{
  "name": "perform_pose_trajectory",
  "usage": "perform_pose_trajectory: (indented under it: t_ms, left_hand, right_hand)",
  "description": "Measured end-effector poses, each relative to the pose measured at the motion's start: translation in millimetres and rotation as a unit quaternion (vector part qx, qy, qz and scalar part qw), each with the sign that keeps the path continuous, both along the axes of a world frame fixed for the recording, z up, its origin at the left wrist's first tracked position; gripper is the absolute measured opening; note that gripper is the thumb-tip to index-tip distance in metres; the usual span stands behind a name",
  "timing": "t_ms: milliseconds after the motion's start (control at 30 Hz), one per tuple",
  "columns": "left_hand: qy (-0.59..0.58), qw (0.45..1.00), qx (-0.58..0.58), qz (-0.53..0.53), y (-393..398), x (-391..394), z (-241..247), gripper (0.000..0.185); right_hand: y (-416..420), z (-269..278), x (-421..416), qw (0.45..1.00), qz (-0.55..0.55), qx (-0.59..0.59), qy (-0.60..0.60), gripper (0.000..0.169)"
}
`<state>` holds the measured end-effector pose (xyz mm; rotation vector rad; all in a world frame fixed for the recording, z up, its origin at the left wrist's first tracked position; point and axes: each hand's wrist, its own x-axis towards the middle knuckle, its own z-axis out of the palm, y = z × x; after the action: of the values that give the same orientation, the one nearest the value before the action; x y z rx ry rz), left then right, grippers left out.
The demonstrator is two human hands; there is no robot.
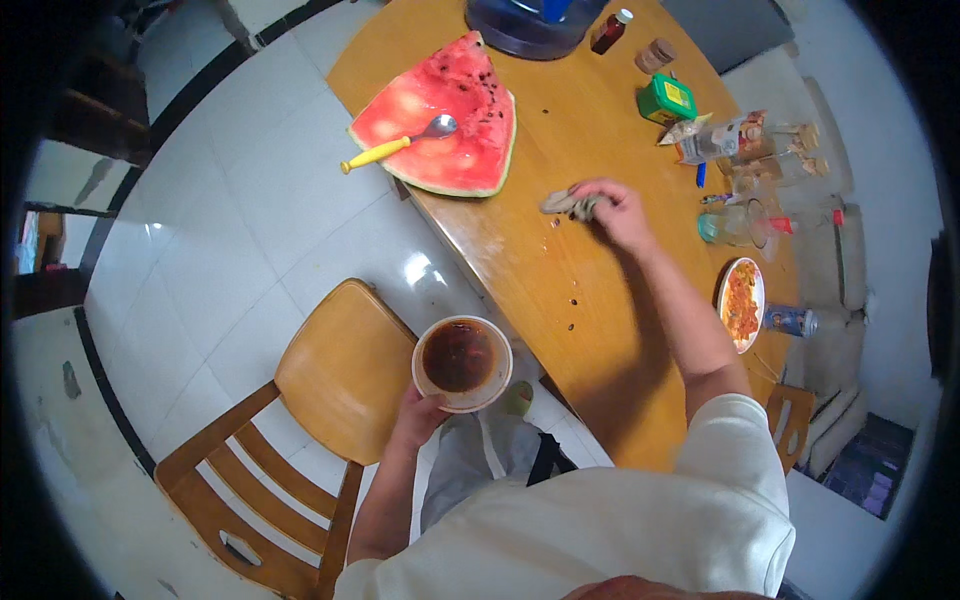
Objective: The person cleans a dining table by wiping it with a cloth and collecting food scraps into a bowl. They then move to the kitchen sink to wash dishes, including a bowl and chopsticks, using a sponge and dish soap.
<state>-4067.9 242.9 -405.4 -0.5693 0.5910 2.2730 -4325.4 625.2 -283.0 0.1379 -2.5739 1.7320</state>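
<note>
My left hand (421, 415) grips the rim of a round plastic bowl (491, 386) with dark reddish-brown liquid in it. The bowl is held off the table, between the chair and the table edge. In my right hand (616, 210) is a crumpled greyish cloth (559, 202), held low over the wooden table (517, 247). Dark seeds (574, 302) and small wet red bits lie near the cloth and along the table. Left of that hand sits a large cut wedge of watermelon (480, 161), with a yellow-handled spoon (382, 152) resting on its red flesh.
A wooden chair (345, 367) stands close by my left arm. Along the table's far side are a plate of food (742, 304), a can (787, 320), a glass (731, 225), bottles and a green box (667, 99). A large blue water jug (532, 34) stands at the top.
</note>
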Motion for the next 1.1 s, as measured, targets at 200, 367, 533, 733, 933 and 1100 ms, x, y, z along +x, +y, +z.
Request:
perform_pose_trajectory:
  t_ms: [200,367,533,733,933,1100]
  left_hand:
    - [-0.023,0.997,-0.073,-0.027,5.9,3.7,15.0,0.061]
    - [-0.019,0.991,-0.130,-0.012,23.1,12.0,31.7,0.053]
    - [-0.004,0.994,-0.101,-0.037,34.2,32.7,24.4,0.054]
    - [-0.007,0.989,-0.125,-0.080,57.9,46.9,38.5,0.055]
    - [0.014,0.980,-0.150,-0.130,74.3,53.3,50.6,0.056]
    - [0.025,0.982,-0.144,-0.124,75.1,61.4,45.2,0.057]
  right_hand:
    - [6.6,-6.2,-117.8,0.990,-0.124,0.072,0.012,0.030]
    - [-17.3,-30.3,-71.6,0.997,-0.005,0.072,-0.029,0.026]
    - [-46.3,-2.3,33.2,0.964,0.198,0.118,0.130,0.026]
    - [-46.2,11.6,118.5,0.957,0.231,0.146,0.099,0.023]
    - [-49.0,22.4,198.0,0.953,0.239,0.171,0.069,0.026]
    - [-24.5,20.3,181.7,0.967,0.240,-0.081,-0.015,0.026]
